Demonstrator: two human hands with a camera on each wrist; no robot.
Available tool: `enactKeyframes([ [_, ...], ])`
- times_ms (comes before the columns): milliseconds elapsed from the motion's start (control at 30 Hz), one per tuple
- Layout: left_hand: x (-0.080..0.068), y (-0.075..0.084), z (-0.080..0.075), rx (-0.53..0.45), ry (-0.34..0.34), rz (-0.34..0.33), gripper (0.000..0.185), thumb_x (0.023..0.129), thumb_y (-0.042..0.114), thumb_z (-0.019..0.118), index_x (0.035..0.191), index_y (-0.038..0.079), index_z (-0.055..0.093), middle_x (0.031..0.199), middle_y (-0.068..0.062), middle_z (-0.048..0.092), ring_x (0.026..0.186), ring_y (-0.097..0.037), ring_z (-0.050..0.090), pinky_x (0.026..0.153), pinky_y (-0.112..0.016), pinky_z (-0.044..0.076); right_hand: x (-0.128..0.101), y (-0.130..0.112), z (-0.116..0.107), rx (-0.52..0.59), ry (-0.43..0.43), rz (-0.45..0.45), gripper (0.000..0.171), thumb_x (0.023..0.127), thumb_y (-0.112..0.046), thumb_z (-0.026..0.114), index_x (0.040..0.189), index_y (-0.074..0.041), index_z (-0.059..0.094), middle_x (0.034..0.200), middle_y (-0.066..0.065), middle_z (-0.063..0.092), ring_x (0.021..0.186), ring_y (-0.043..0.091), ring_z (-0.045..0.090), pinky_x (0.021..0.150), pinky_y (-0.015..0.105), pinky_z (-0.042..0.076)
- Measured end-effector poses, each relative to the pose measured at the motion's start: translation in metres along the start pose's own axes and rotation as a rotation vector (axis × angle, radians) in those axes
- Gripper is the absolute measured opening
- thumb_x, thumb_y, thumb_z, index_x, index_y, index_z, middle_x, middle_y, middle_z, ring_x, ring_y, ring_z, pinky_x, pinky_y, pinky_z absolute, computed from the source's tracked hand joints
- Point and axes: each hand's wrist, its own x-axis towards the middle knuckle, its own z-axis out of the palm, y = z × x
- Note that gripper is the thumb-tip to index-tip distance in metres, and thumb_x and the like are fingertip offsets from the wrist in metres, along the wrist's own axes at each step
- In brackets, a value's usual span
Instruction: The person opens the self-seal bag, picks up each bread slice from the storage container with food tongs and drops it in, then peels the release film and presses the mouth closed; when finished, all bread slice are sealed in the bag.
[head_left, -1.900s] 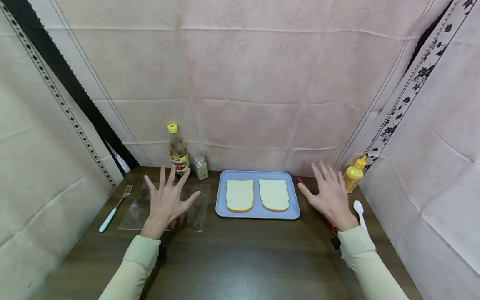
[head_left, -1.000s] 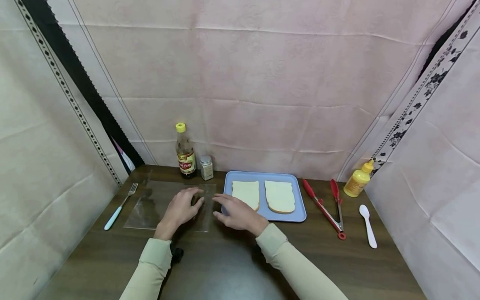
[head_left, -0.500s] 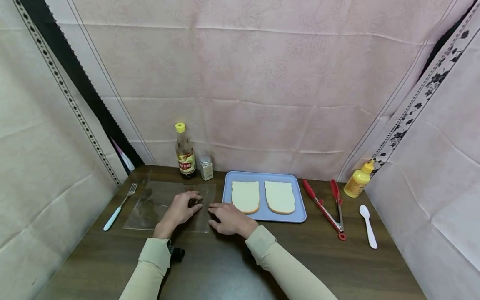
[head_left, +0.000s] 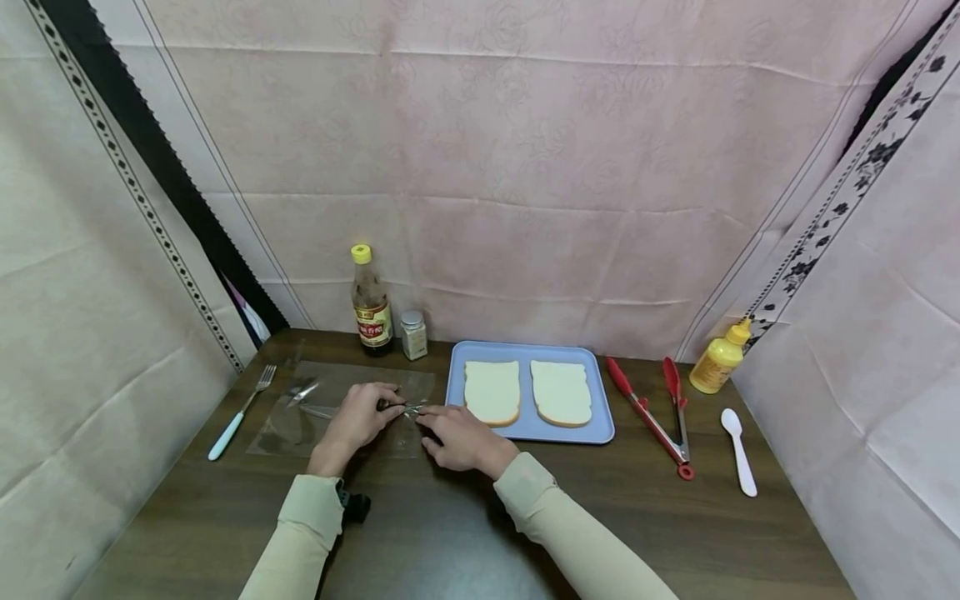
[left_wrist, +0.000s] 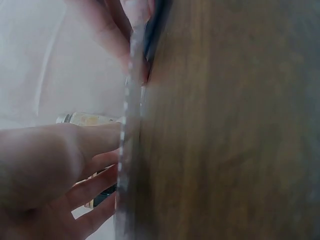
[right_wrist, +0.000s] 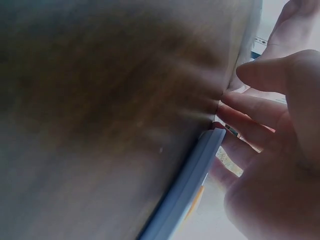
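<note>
Pinching right edge of clear plastic bag (head_left: 341, 408) with left hand (head_left: 358, 419), fingers curled on film, edge lifting off wooden table (head_left: 465, 533). Gripping same edge with right hand (head_left: 459, 437), fingertips meeting left's. Bag lying flat left of blue tray (head_left: 529, 432), which is carrying two bread slices (head_left: 491, 390). Sitting behind bag: brown bottle (head_left: 371, 306), small jar (head_left: 412, 335). Lying at far left: fork (head_left: 240, 414). Resting right of tray: red tongs (head_left: 651, 414), white spoon (head_left: 738, 461), yellow squeeze bottle (head_left: 718, 357).
</note>
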Motion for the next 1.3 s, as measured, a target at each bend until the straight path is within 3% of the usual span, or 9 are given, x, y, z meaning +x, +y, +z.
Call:
enactKeyframes([
  [333,0.000,-0.003,-0.003,-0.008,0.033,-0.033,0.010,0.102,0.021,0.079,0.109,0.016,0.085,0.134,-0.011,0.077,0.119,-0.034,0.075,0.098,-0.055,0.062,-0.002,0.003,0.000,0.035,0.016,-0.010,0.043,0.112,-0.026,0.059,0.151,-0.011,0.064,0.160,0.007,0.060,0.148,0.023,0.058,0.124,0.039,0.047],
  [500,0.000,-0.005,-0.012,-0.062,0.098,-0.063,0.011,0.104,0.024,0.077,0.109,0.018,0.084,0.130,-0.008,0.079,0.110,-0.031,0.077,0.092,-0.055,0.063,-0.002,0.004,-0.001,0.042,0.021,-0.010,0.041,0.112,-0.027,0.058,0.149,-0.011,0.066,0.159,0.008,0.061,0.146,0.025,0.060,0.123,0.040,0.048],
  [667,0.000,-0.005,-0.019,-0.104,0.165,-0.032,0.014,0.105,0.026,0.075,0.111,0.017,0.084,0.126,-0.007,0.080,0.102,-0.027,0.077,0.088,-0.051,0.063,-0.002,0.006,-0.001,0.055,0.025,-0.015,0.039,0.112,-0.023,0.058,0.148,-0.011,0.066,0.158,0.009,0.062,0.145,0.025,0.061,0.122,0.040,0.049],
  [800,-0.001,-0.006,-0.024,-0.134,0.222,-0.008,0.018,0.106,0.026,0.073,0.116,0.015,0.083,0.122,-0.007,0.081,0.078,-0.027,0.072,0.074,-0.048,0.059,-0.002,0.006,0.000,0.072,0.016,-0.006,0.039,0.113,-0.023,0.056,0.148,-0.010,0.066,0.159,0.009,0.061,0.147,0.024,0.058,0.124,0.040,0.047],
  [900,-0.001,-0.009,-0.026,-0.151,0.288,0.005,0.020,0.107,0.027,0.072,0.118,0.014,0.082,0.120,-0.008,0.082,0.080,-0.031,0.073,0.079,-0.052,0.061,-0.003,0.007,0.000,0.083,0.008,0.004,0.039,0.113,-0.023,0.056,0.148,-0.010,0.066,0.160,0.008,0.059,0.149,0.024,0.057,0.124,0.040,0.047],
  [1033,0.000,-0.011,-0.029,-0.178,0.357,0.016,0.019,0.106,0.027,0.073,0.117,0.013,0.082,0.118,-0.009,0.082,0.110,-0.035,0.077,0.101,-0.058,0.060,-0.005,0.008,0.000,0.087,0.001,0.009,0.038,0.112,-0.023,0.056,0.148,-0.012,0.066,0.161,0.007,0.058,0.150,0.024,0.056,0.125,0.041,0.046],
  [1300,0.001,-0.009,-0.025,-0.209,0.279,-0.015,0.019,0.106,0.030,0.073,0.117,0.016,0.081,0.118,-0.009,0.082,0.117,-0.039,0.075,0.102,-0.062,0.059,-0.018,0.015,-0.006,0.211,0.026,0.007,0.038,0.115,-0.024,0.053,0.149,-0.014,0.065,0.162,0.007,0.056,0.154,0.024,0.050,0.127,0.045,0.044],
])
